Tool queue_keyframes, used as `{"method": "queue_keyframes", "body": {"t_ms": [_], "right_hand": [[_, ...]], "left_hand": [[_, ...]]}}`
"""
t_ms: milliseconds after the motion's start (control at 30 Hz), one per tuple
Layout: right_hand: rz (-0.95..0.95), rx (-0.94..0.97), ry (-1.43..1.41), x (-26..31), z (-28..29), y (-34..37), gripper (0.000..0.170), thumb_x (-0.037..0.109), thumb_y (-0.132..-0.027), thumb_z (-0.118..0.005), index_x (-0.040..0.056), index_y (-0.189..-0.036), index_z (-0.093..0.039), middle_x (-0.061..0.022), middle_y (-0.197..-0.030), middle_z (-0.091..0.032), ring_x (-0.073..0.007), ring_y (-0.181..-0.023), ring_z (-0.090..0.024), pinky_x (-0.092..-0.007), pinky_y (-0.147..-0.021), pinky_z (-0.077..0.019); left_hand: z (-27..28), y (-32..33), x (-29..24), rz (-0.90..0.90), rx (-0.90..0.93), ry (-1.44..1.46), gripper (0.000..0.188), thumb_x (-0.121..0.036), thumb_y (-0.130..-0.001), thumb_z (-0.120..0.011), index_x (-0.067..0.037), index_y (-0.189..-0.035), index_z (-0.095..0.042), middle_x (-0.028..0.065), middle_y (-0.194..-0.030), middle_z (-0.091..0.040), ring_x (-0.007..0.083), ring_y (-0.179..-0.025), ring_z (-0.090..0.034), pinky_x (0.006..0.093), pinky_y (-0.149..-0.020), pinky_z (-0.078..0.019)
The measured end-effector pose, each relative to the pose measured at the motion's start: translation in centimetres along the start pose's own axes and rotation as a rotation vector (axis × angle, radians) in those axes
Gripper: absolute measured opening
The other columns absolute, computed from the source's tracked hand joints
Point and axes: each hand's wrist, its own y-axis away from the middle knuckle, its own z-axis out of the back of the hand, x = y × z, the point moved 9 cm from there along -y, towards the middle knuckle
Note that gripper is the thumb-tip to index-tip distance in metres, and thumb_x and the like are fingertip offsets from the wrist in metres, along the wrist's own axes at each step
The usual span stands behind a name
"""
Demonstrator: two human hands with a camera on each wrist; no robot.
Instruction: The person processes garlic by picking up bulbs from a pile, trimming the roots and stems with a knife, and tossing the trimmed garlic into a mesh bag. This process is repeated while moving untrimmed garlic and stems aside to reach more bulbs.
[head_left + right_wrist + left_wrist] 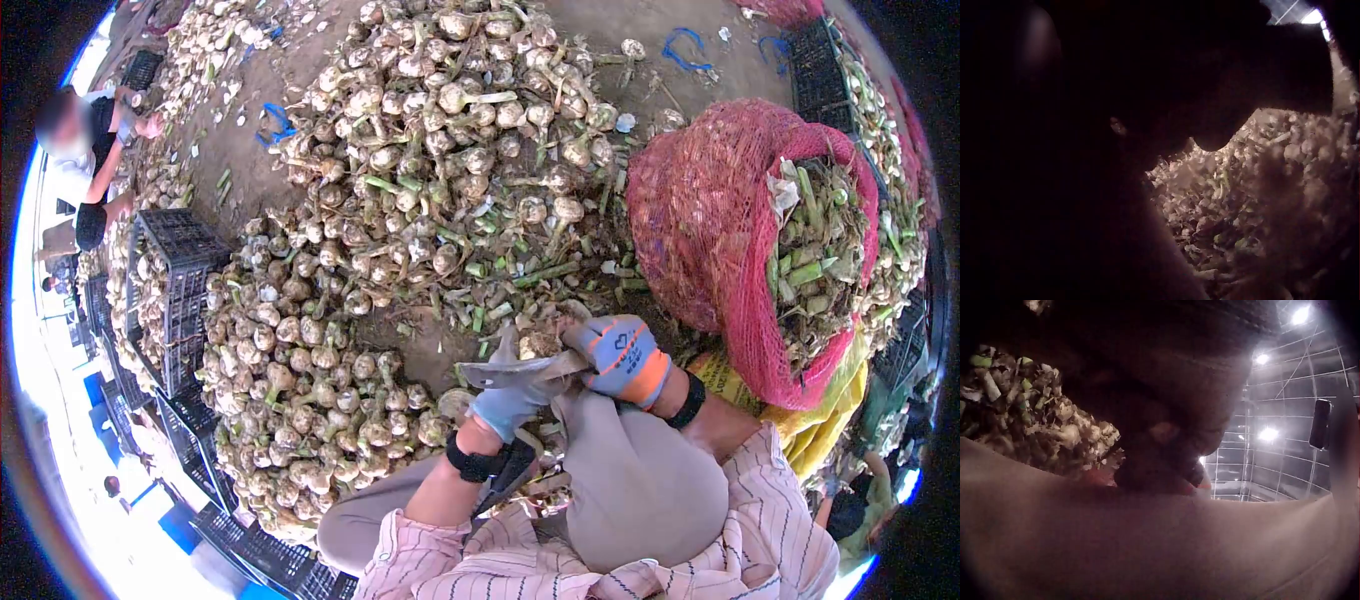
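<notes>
In the head view both hands wear blue-grey work gloves and meet over the person's lap. The right hand (622, 358), with an orange band at its cuff, curls its fingers at the side of a brownish garlic bulb (538, 346). Below the bulb, the left hand (508, 404) comes up from the lower left. A flat grey, blade-like piece (515, 373) crosses over the left hand toward the right one, so I cannot tell what the left fingers hold. Both wrist views are dark, with the hands hidden.
Heaps of garlic bulbs (300, 350) spread ahead and left, with cut stems (545, 274) near the hands. A red mesh sack (690, 210) of trimmings stands at the right beside a yellow sack (835, 400). Black crates (180, 260) line the left, where another person (95, 150) is.
</notes>
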Motion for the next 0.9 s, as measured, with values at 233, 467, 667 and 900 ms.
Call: {"method": "queue_keyframes", "body": {"t_ms": [233,467,667,900], "right_hand": [[-0.288,-0.145,-0.551,-8.6,-1.6,2.8,0.020,0.008,-0.073,-0.061,0.0025,-0.093,-0.060,-0.0084,-0.089,-0.064,-0.0217,-0.082,-0.062,-0.0343,-0.074,-0.0493],[-0.434,0.118,-1.627,-2.2,-2.1,0.9,0.037,0.006,-0.076,-0.068,0.0021,-0.111,-0.059,-0.0053,-0.102,-0.064,-0.0102,-0.091,-0.057,-0.0260,-0.082,-0.0471],[-0.150,-0.010,-1.154,-3.1,-1.5,-0.3,0.033,0.010,-0.074,-0.072,0.0007,-0.104,-0.061,-0.0051,-0.101,-0.064,-0.0089,-0.089,-0.058,-0.0251,-0.081,-0.0467],[-0.185,0.110,-0.563,-5.2,1.0,0.0,0.034,0.024,-0.074,-0.066,0.0095,-0.105,-0.063,-0.0138,-0.094,-0.066,-0.0248,-0.083,-0.064,-0.0324,-0.075,-0.0489]], "left_hand": [[4.1,1.0,-1.4,0.393,-0.157,0.909,0.060,-0.015,-0.065,-0.076,-0.007,-0.118,-0.048,0.0069,-0.105,-0.060,0.0205,-0.092,-0.060,0.0343,-0.083,-0.0470],[5.4,-2.2,-2.8,0.087,-0.225,-0.141,0.084,-0.032,-0.062,-0.081,-0.002,-0.128,-0.038,0.0154,-0.110,-0.056,0.0306,-0.097,-0.058,0.0358,-0.084,-0.0481],[4.6,-1.6,-1.1,0.114,0.038,0.116,0.072,-0.027,-0.067,-0.072,-0.003,-0.128,-0.042,0.0198,-0.111,-0.057,0.0379,-0.092,-0.059,0.0399,-0.076,-0.0510],[4.6,0.1,-4.7,-0.379,0.002,-0.310,0.042,-0.015,-0.067,-0.062,-0.007,-0.107,-0.060,0.0092,-0.100,-0.060,0.0224,-0.070,-0.057,0.0329,-0.055,-0.0486]]}}
